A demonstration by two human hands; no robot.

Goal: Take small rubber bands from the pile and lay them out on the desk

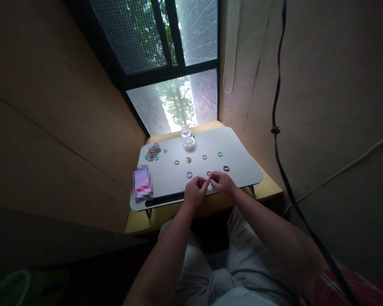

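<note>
Near the front edge of a white folding table, my left hand and my right hand meet fingertip to fingertip. Both are closed in a pinch on a small reddish thing, mostly hidden by the fingers. Just beyond them lie a purple ring, a red ring partly behind my right hand, and a dark ring. Farther back are a pink ring, a yellow ring, a blue ring and a green ring.
A pile of coloured rings is at the table's back left, with a single yellowish ring beside it. Clear round containers stand at the back. A blurred purple item lies front left. A black cord hangs at right.
</note>
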